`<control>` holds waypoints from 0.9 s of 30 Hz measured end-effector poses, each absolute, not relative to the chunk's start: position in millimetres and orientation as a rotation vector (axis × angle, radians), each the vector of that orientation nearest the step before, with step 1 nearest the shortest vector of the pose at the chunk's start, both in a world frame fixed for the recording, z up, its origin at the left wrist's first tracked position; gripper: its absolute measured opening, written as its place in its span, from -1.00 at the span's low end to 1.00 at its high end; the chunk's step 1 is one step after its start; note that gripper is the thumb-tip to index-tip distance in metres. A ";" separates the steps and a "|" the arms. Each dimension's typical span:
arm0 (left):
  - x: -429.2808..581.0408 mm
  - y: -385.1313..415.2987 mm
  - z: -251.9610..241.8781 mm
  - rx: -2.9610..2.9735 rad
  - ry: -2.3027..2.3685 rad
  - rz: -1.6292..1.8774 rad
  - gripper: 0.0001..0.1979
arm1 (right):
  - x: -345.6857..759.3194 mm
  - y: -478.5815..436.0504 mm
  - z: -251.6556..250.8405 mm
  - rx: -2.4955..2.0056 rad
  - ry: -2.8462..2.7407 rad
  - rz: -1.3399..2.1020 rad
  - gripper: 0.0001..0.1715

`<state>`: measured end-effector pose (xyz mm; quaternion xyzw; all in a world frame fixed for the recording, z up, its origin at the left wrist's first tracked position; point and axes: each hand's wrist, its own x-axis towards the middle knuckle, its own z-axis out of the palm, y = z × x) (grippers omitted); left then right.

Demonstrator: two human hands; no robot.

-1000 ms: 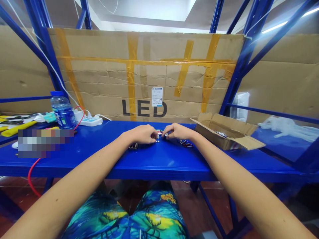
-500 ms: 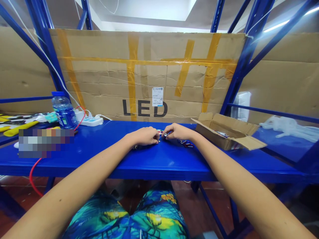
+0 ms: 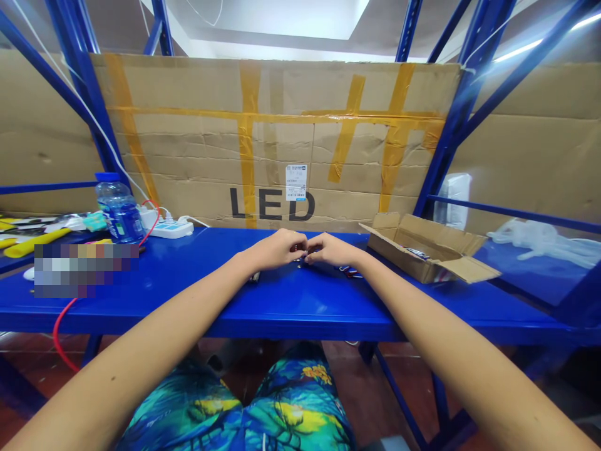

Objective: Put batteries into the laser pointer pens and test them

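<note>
Two hands (image 3: 282, 248) together, one open box (image 3: 399, 257), one bottle (image 3: 119, 214)

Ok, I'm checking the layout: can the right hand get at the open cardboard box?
Probably yes: the open cardboard box lies to the right of the right hand, opening upward, and nothing tall seems to stand between them.

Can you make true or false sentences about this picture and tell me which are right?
1. The bare left hand and bare right hand are close together. True.
2. An open brown cardboard box is on the shiny blue table. True.
3. The box is left of both hands. False: it is right of them.
4. The right hand is inside the box. False: it is beside the left hand.
5. A clear plastic bottle with a blue cap stands upright. True.
</note>
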<state>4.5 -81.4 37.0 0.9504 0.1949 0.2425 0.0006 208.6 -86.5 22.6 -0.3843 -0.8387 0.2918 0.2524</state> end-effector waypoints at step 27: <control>-1.8 -79.5 35.9 3.015 0.865 0.489 -0.90 | 220.5 -79.4 22.6 -1.108 -2.312 0.739 -0.78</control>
